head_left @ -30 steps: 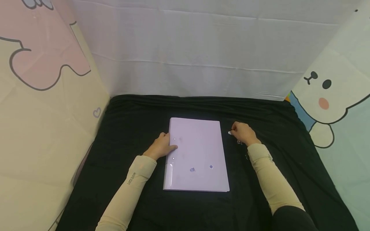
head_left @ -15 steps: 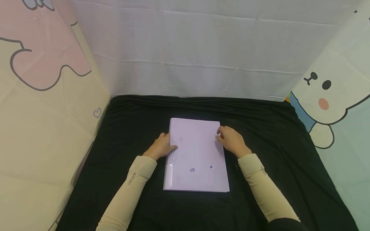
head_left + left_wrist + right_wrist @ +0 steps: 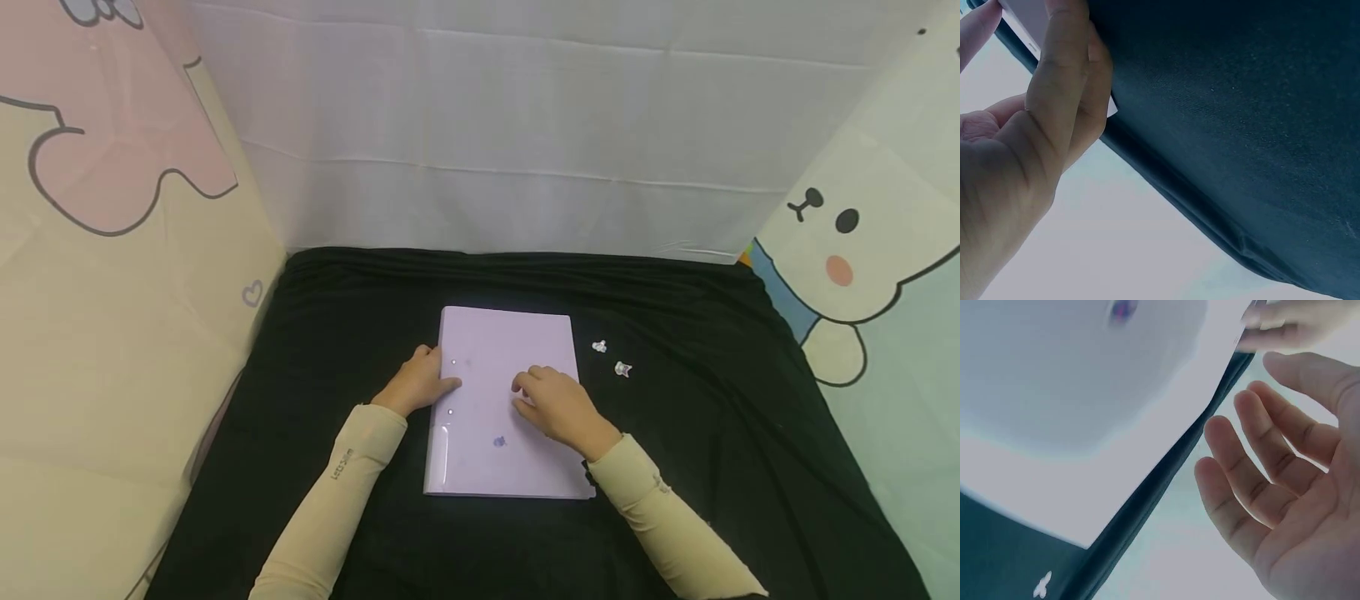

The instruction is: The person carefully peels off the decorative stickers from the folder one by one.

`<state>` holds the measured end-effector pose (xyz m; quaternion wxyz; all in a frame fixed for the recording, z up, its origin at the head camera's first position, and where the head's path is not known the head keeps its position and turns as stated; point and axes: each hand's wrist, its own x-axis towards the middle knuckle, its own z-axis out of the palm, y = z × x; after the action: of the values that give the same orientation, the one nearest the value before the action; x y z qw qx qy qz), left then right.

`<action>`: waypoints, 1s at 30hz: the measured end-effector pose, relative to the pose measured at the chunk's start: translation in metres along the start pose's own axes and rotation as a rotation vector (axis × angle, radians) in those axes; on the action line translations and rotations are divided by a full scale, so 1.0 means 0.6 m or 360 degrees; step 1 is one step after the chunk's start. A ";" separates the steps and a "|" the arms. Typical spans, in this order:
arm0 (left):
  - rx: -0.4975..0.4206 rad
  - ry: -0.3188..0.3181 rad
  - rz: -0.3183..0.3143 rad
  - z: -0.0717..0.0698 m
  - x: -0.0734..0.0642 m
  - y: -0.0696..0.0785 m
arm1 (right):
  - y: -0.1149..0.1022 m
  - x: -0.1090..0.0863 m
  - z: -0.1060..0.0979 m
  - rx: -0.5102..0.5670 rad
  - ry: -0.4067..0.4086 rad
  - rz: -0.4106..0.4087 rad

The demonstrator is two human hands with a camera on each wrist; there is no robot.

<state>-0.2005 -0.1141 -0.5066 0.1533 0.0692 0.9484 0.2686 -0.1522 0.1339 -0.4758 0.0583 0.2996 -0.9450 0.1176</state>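
A lilac binder (image 3: 517,350) lies closed on the black cloth, two small rivets near its spine. My left hand (image 3: 416,379) grips the spine side, thumb on the cover and fingers along the edge; the left wrist view shows those fingers (image 3: 1054,87) against the binder's side. Over the cover's right half is my right hand (image 3: 558,408), fingers loosely bent; nothing shows between them in the right wrist view. A small purple decoration (image 3: 499,442) sits on the lower cover. Two small shiny charms, one whitish (image 3: 599,346) and one purplish (image 3: 622,368), lie right of the binder.
Black cloth (image 3: 360,317) covers the table under everything. A white sheet (image 3: 487,125) hangs behind it, with a cartoon-printed cream panel (image 3: 135,333) at the left and another printed panel (image 3: 885,333) at the right.
My right hand has left the small charms, moving left and toward me over the binder's cover. It now hides the cover's round mark, while both charms show. The left hand stays put.
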 end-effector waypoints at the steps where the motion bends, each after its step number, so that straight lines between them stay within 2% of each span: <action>1: 0.0000 0.0000 -0.0001 0.000 0.001 0.000 | -0.009 -0.003 0.003 0.0006 -0.0023 -0.0009; 7: 0.0029 0.0008 0.0030 0.002 0.002 -0.001 | -0.044 -0.022 0.026 -0.0002 -0.0135 -0.0125; 13: 0.0032 0.0020 0.0035 0.000 0.003 0.000 | -0.058 -0.033 0.037 -0.0039 -0.0124 -0.0197; 21: 0.0049 0.0012 -0.0001 0.003 0.004 -0.002 | -0.064 -0.037 0.047 -0.0098 -0.0174 -0.0202; 30: 0.0053 0.0025 -0.0019 0.008 0.006 -0.003 | -0.065 -0.043 0.056 -0.0167 -0.0101 -0.0196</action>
<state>-0.2026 -0.1124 -0.5123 0.1464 0.0641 0.9544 0.2523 -0.1098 0.1085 -0.5053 0.0510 0.3572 -0.9310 0.0547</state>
